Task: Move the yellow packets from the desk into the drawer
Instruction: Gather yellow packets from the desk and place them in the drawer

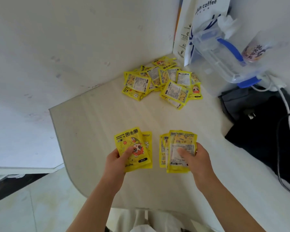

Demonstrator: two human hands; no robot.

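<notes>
My left hand grips a small stack of yellow hand-warmer packets, cartoon face up, with the thumb lying across the top one. My right hand holds a second stack of yellow packets, printed backs up, thumb on top. Both stacks hover just above the near part of the pale desk. A loose pile of several more yellow packets lies at the far corner of the desk against the wall. No drawer is visible.
A white coffee paper bag and a clear plastic box with blue handles stand at the back right. Dark cloth and white cables cover the right side. The desk's rounded left edge drops to pale floor.
</notes>
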